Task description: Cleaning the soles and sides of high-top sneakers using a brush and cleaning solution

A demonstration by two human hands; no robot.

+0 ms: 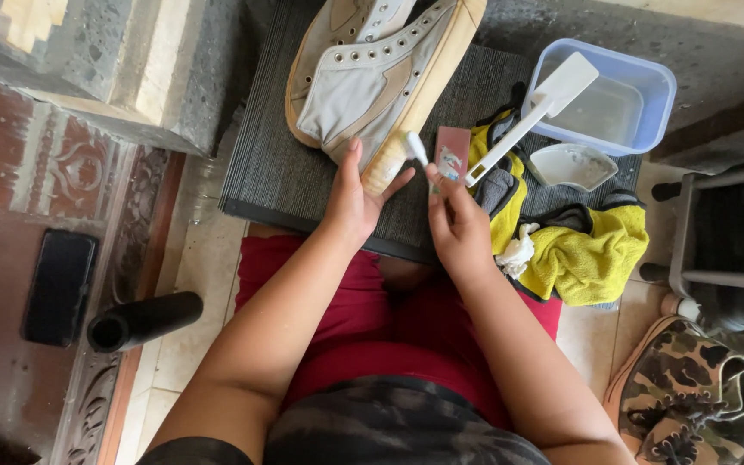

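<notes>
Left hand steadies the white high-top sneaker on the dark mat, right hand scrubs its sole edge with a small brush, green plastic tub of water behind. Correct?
One error: the plastic tub of water is pale blue, not green, as the head view shows. The rest holds: the left hand steadies the white high-top sneaker on the dark ribbed mat, and the right hand works the small white brush at the sole edge.

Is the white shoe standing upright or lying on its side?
On its side: the white shoe shows its eyelets and side panel facing up, steadied by the left hand.
</notes>
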